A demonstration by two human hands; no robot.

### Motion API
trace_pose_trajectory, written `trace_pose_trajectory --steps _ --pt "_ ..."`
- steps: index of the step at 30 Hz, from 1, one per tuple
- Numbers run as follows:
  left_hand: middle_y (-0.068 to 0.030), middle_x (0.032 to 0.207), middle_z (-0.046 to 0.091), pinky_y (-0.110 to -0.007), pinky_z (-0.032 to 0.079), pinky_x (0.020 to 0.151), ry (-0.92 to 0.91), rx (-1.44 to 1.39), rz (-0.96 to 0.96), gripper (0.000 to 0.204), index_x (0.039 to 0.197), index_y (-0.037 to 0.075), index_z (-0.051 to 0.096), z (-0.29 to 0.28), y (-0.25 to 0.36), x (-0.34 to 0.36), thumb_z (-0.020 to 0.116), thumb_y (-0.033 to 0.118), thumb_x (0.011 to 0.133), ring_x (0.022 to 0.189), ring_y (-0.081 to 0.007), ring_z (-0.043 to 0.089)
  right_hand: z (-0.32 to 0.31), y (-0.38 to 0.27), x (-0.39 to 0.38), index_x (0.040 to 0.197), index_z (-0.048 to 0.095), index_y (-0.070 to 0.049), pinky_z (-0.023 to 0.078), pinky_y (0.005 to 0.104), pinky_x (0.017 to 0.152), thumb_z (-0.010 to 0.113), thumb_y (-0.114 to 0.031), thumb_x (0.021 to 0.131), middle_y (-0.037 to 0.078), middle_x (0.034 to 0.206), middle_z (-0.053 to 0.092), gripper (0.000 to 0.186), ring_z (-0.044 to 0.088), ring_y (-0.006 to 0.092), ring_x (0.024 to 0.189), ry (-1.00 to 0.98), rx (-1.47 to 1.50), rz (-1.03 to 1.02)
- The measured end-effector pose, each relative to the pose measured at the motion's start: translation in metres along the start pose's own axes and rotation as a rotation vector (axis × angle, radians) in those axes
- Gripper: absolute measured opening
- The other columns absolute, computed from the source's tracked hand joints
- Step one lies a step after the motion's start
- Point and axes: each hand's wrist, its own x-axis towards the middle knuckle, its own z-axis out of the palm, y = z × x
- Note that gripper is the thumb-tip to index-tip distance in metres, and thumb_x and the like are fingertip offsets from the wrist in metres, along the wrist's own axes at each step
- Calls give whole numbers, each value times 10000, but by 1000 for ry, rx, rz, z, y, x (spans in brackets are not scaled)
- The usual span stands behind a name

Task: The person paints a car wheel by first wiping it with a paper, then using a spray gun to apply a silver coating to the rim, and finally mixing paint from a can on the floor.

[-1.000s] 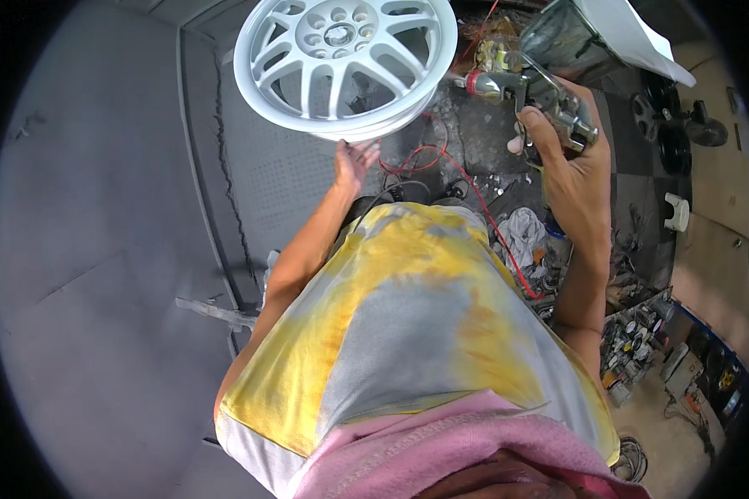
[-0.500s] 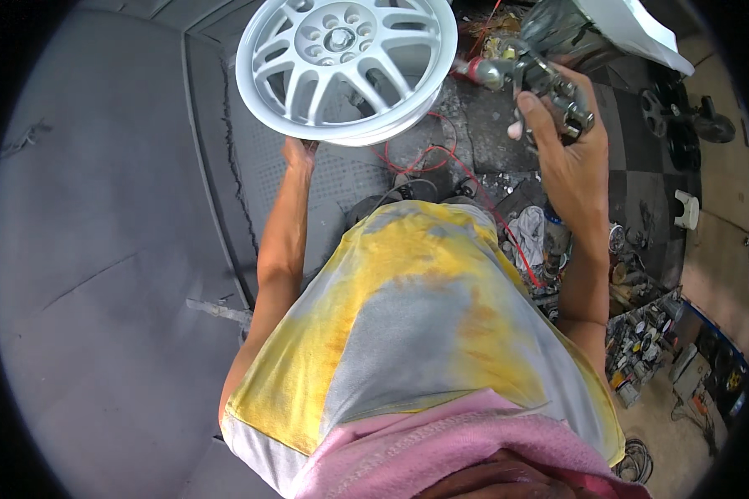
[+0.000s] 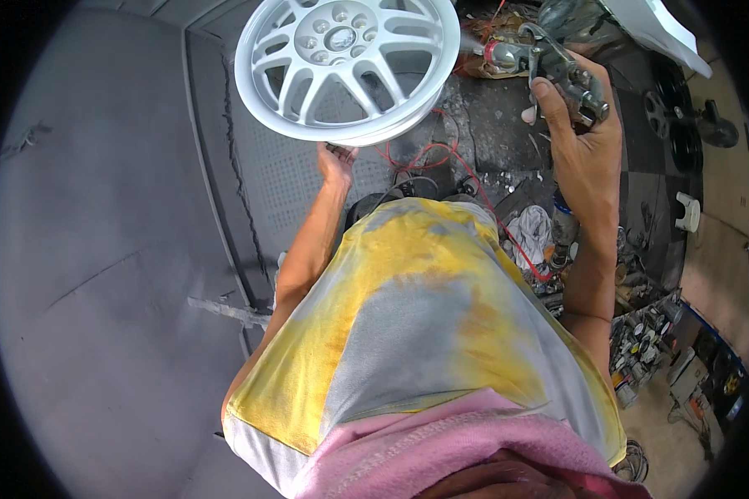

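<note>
A white-silver alloy wheel rim [image 3: 366, 125] with split spokes fills the top middle, its outer face up toward me. My left hand [image 3: 338, 164] is closed at the rim's near lower edge; its fingertips are partly hidden beneath it. In my right hand [image 3: 587, 137] is a metal spray gun [image 3: 570, 79], gripped with the thumb along its near side and the other fingers mostly hidden behind. The gun's red-ringed nozzle [image 3: 493, 53] points left at the rim's right edge, a short gap away. A faint pale mist shows in that gap.
A red hose [image 3: 441, 148] loops across the grimy floor near my feet. To the right lie a white rag [image 3: 528, 233] and several cluttered cans and parts [image 3: 641, 341]. A white curved panel [image 3: 662, 37] juts in at upper right. A grey wall [image 3: 100, 249] stands left.
My left hand has shifted right along the rim's lower edge, and the spokes have turned slightly. My right hand and spray gun have moved a little to the right. Mist now shows at the nozzle.
</note>
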Motion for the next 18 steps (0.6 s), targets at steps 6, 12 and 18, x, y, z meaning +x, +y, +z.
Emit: trace_pose_trajectory --steps 6,12,18 --pt "-128 1414 530 -509 454 1088 -46 -94 -38 631 1438 39 473 11 -17 -11 465 536 1048 1254 -296 548 -1 -11 -5 1292 618 -43 509 246 726 712 -196 1008 12 923 722 336 638 66 790 -103 55 27" --pt "-103 1362 563 -528 474 1073 -41 71 47 539 1394 98 530 -17 27 42 504 509 1047 1241 -289 562 3 -5 9 1292 615 -26 529 237 745 696 -149 1018 18 965 708 312 637 71 806 -136 49 -21" --pt "-69 1287 618 -532 489 1052 -163 21 196 533 1343 140 577 -35 81 102 575 554 1007 1211 -276 588 4 -10 21 1303 608 -26 538 246 734 693 -164 1023 33 989 715 323 650 80 799 -56 37 -66"
